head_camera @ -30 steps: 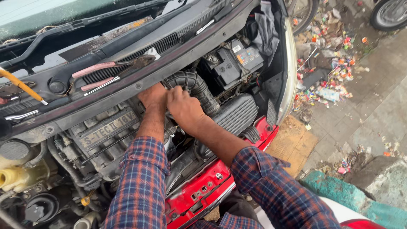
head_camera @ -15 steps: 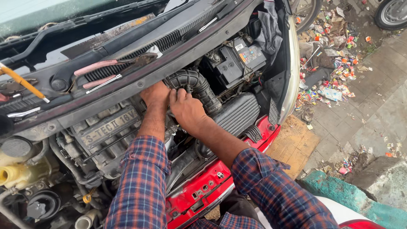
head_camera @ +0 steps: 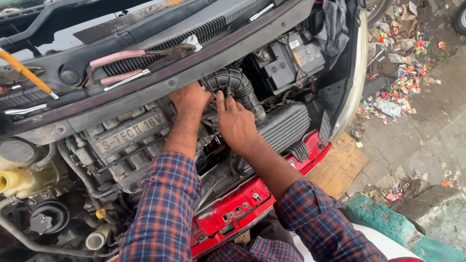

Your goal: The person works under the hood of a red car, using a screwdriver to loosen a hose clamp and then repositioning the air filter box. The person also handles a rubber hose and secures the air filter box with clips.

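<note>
My left hand [head_camera: 190, 98] reaches into the engine bay beside the lower end of a black ribbed intake hose [head_camera: 239, 81]. Its fingers are hidden under the cowl edge. My right hand [head_camera: 236, 122] lies just right of it, with its fingers stretched up against the hose's lower end by the clamp and the thumb tucked behind. The hose curves down to the black air filter box [head_camera: 286, 125]. Both forearms in plaid sleeves cross the red front panel [head_camera: 241, 205].
The grey engine cover [head_camera: 127, 134] lies to the left and the battery [head_camera: 291, 57] at the back right. Pink-handled pliers [head_camera: 127, 62] and a yellow-handled screwdriver [head_camera: 25, 73] rest on the cowl. A yellowish reservoir [head_camera: 13, 179] sits at far left. Litter covers the pavement [head_camera: 394, 92] on the right.
My right hand has slid from on top of the hose down to its lower end, and its fingers have straightened. My left hand has stayed by the hose.
</note>
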